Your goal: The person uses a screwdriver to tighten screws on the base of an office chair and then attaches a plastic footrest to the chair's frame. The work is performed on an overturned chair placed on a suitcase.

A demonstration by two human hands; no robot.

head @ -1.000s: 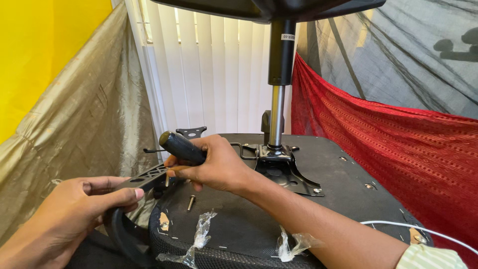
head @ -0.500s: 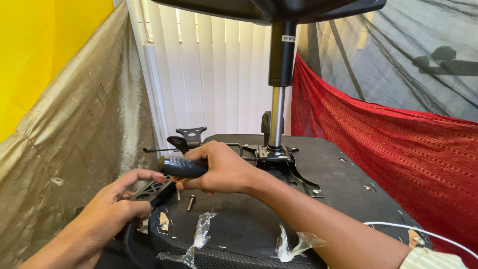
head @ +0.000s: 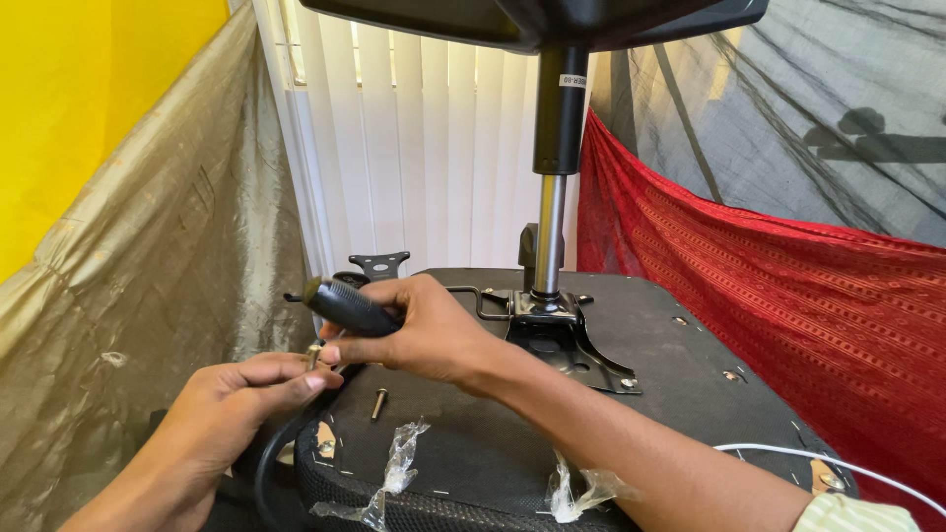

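Lying upturned, the black chair seat (head: 631,433) fills the bench, its metal mechanism plate (head: 567,340) on top. Right hand (head: 424,330) stays clamped on the black screwdriver handle (head: 350,307); left hand (head: 236,409) has slid in beneath, pinching a small screw (head: 314,353) at the seat's edge. Fastening looks imminent. Another loose screw (head: 377,402) lies nearby.

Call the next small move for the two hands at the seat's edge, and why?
Probably seat the screwdriver tip on the bolt and start turning. The right hand grips its black handle just above where the left hand pinches a small bolt at the upturned seat's edge. A spare bolt lies loose nearby.
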